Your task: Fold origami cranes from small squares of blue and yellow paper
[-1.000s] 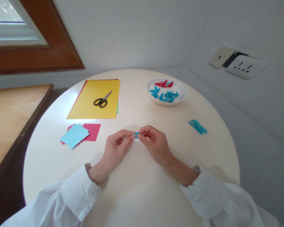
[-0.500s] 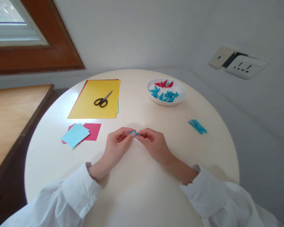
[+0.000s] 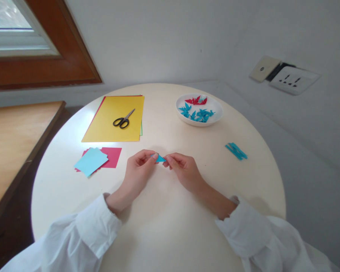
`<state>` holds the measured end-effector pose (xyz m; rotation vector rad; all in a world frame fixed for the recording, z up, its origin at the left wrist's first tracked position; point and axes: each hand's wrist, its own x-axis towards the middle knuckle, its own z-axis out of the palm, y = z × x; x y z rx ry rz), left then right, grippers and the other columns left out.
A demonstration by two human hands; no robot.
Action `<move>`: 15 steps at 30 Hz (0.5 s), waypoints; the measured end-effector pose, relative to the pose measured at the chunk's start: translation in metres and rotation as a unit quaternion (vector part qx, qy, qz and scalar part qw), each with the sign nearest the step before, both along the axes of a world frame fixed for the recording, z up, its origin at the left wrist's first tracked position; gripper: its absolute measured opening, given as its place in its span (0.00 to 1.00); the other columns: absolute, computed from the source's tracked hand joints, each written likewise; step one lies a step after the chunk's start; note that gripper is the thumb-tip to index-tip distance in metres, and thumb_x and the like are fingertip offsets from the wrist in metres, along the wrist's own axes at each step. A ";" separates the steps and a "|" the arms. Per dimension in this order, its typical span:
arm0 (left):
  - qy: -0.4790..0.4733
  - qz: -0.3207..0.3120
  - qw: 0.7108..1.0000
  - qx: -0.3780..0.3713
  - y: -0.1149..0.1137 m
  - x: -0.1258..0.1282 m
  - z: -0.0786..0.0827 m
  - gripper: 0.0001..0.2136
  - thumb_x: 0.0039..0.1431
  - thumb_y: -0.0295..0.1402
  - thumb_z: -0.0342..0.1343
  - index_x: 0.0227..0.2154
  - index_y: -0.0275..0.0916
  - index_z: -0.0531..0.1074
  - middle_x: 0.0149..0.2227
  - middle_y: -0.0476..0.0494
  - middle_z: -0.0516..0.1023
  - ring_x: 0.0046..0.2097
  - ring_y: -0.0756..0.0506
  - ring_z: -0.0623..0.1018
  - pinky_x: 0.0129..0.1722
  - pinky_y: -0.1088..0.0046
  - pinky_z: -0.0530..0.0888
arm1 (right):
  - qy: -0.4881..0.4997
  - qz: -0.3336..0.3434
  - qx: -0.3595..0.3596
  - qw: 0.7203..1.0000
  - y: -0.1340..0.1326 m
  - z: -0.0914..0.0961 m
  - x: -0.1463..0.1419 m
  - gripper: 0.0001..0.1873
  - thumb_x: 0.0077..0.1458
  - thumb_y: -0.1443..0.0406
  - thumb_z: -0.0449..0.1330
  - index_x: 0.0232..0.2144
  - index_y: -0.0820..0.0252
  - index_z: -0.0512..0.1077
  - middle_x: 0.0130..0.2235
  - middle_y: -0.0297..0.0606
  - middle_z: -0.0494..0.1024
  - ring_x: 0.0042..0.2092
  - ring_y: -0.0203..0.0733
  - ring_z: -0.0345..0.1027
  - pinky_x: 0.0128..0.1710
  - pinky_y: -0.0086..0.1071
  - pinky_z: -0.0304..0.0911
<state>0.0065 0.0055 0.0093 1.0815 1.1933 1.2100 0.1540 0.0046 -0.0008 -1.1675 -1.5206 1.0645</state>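
A small folded piece of blue paper (image 3: 160, 158) is pinched between both hands above the middle of the round cream table (image 3: 164, 226). My left hand (image 3: 137, 172) grips its left end with thumb and forefinger. My right hand (image 3: 183, 170) pinches the right end, its other fingers curled in. Only a small blue triangle of the paper shows between the fingertips. Both arms wear white sleeves.
Black scissors (image 3: 123, 119) lie on yellow sheets (image 3: 115, 124) at the back left. Light blue squares (image 3: 90, 161) rest on red paper (image 3: 113, 156). A white dish (image 3: 200, 121) holds several blue and red folded pieces. Folded blue strips (image 3: 236, 151) lie at right. A wooden surface (image 3: 11, 139) stands left.
The hands have drifted slightly away from me while working the paper. More of the blue piece now shows between the fingertips as a small triangle.
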 end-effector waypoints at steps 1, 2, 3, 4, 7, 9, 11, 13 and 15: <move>0.001 -0.002 1.000 -0.001 0.000 0.000 0.000 0.09 0.45 0.37 0.61 0.26 0.36 0.73 0.26 0.48 0.76 0.30 0.49 0.75 0.32 0.73 0.70 | 0.000 0.001 0.000 1.000 0.000 0.000 0.000 0.13 0.54 0.61 0.53 0.24 0.60 0.72 0.24 0.34 0.76 0.27 0.35 0.67 0.28 0.28 0.62; 0.003 -0.005 1.000 -0.001 0.000 0.000 0.000 0.09 0.46 0.37 0.61 0.26 0.36 0.73 0.26 0.48 0.76 0.30 0.49 0.74 0.32 0.73 0.70 | -0.001 0.002 0.000 1.000 0.000 0.000 0.000 0.13 0.54 0.61 0.53 0.23 0.60 0.72 0.24 0.34 0.75 0.27 0.35 0.67 0.28 0.28 0.62; 0.002 -0.008 1.000 0.000 0.000 0.000 -0.001 0.09 0.46 0.37 0.61 0.26 0.36 0.73 0.26 0.48 0.76 0.30 0.49 0.74 0.32 0.74 0.70 | -0.003 0.003 0.000 1.000 0.000 0.000 0.000 0.14 0.54 0.61 0.53 0.23 0.60 0.72 0.23 0.33 0.75 0.27 0.35 0.67 0.28 0.28 0.61; 0.001 -0.011 1.000 0.002 0.000 -0.001 -0.001 0.09 0.47 0.37 0.61 0.26 0.35 0.73 0.25 0.48 0.76 0.29 0.50 0.74 0.31 0.74 0.69 | -0.005 0.004 0.001 1.000 0.000 0.000 -0.001 0.14 0.54 0.60 0.53 0.22 0.60 0.72 0.23 0.33 0.75 0.27 0.35 0.66 0.27 0.28 0.61; -0.003 -0.017 1.000 0.004 -0.001 -0.001 -0.003 0.09 0.47 0.36 0.61 0.25 0.35 0.73 0.24 0.49 0.75 0.29 0.51 0.73 0.31 0.75 0.69 | -0.012 0.006 0.007 1.000 -0.001 0.000 -0.002 0.11 0.52 0.60 0.56 0.23 0.60 0.71 0.24 0.33 0.75 0.27 0.35 0.66 0.28 0.28 0.60; -0.002 -0.019 1.000 -0.001 0.000 0.000 -0.003 0.09 0.47 0.36 0.61 0.24 0.35 0.72 0.24 0.49 0.74 0.28 0.51 0.73 0.30 0.76 0.69 | -0.015 0.004 0.008 1.000 -0.002 0.000 -0.002 0.10 0.51 0.60 0.57 0.23 0.59 0.71 0.24 0.32 0.75 0.27 0.35 0.66 0.28 0.28 0.60; 0.001 -0.021 1.000 -0.007 0.000 0.000 -0.002 0.08 0.47 0.36 0.61 0.24 0.35 0.72 0.24 0.50 0.74 0.28 0.51 0.72 0.30 0.76 0.69 | -0.018 0.001 0.005 1.000 -0.002 0.001 -0.003 0.10 0.51 0.61 0.56 0.23 0.59 0.71 0.23 0.32 0.74 0.27 0.34 0.65 0.27 0.28 0.60; 0.003 -0.022 1.000 -0.010 0.000 0.001 -0.001 0.08 0.47 0.36 0.60 0.24 0.35 0.72 0.23 0.50 0.73 0.28 0.51 0.72 0.30 0.76 0.68 | -0.020 -0.002 0.004 1.000 -0.001 0.001 -0.003 0.09 0.51 0.62 0.56 0.22 0.59 0.70 0.23 0.31 0.73 0.26 0.34 0.65 0.27 0.28 0.59; 0.002 -0.024 1.000 -0.009 0.000 0.001 -0.001 0.08 0.47 0.36 0.60 0.24 0.35 0.72 0.23 0.50 0.73 0.28 0.51 0.72 0.30 0.76 0.68 | -0.020 -0.002 0.008 1.000 -0.001 0.000 -0.002 0.09 0.51 0.63 0.56 0.22 0.59 0.70 0.23 0.31 0.73 0.26 0.34 0.65 0.27 0.27 0.59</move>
